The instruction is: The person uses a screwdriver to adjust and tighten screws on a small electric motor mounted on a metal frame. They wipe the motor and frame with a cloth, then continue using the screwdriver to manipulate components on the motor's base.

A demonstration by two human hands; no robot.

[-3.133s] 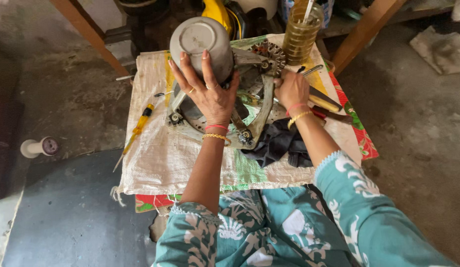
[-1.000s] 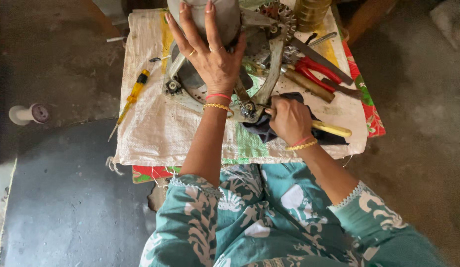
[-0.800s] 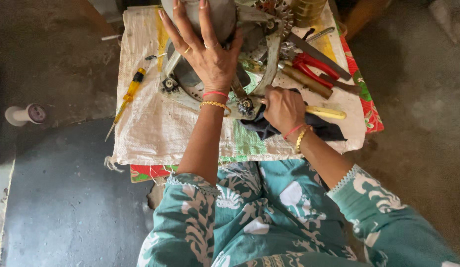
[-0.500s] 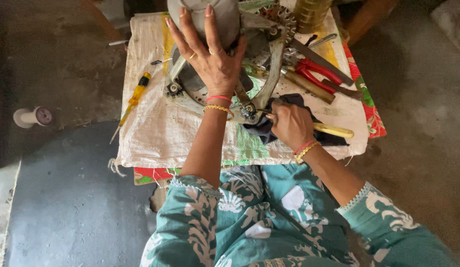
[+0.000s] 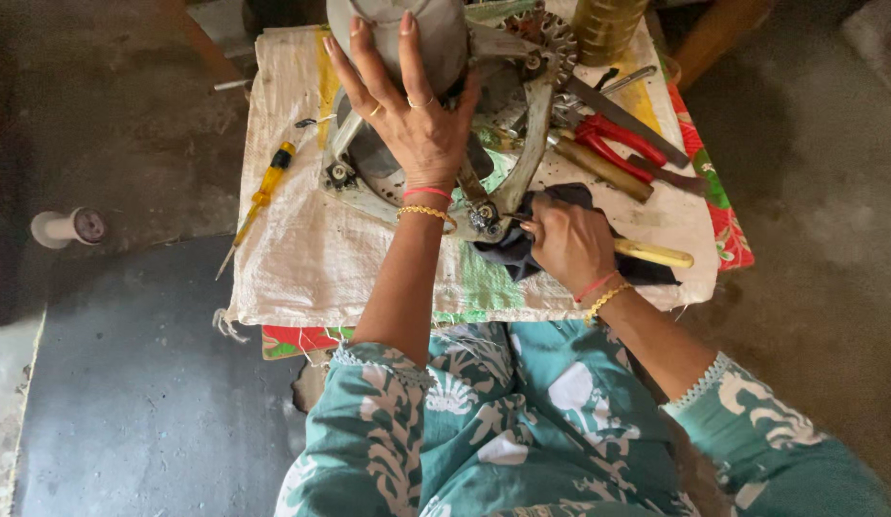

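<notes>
Here, at a low bench [image 5: 302, 278] draped in a white woven sack, I press my left hand [image 5: 417, 124] flat, fingers spread wide, on the grey metal machine assembly [image 5: 445, 144] lying across the far middle of the sack. My fingertips reach up onto its rounded grey housing [image 5: 436, 38], while its pale curved frame arm [image 5: 527, 144] runs down beside my wrist.

My right hand [image 5: 565, 244] is closed in a tight grip around a yellow-handled tool [image 5: 656, 255], its handle sticking out to the right past my knuckles; the working end points at a small bolt fitting [image 5: 486, 218] at the near edge of the assembly, just below my left wrist. A dark cloth [image 5: 508, 251] lies bunched under this hand.

Farther right on the sack sit red-handled pliers [image 5: 613, 144], a wooden-handled tool [image 5: 599, 168] and a long flat metal blade [image 5: 627, 120], close together. A toothed gear [image 5: 551, 33] shows at the top of the assembly, next to a brass-coloured cylinder [image 5: 608, 24]. A yellow screwdriver [image 5: 259, 196] lies alone near the left edge of the sack. On the floor, well apart to the left, lies a white spool [image 5: 67, 227].
</notes>
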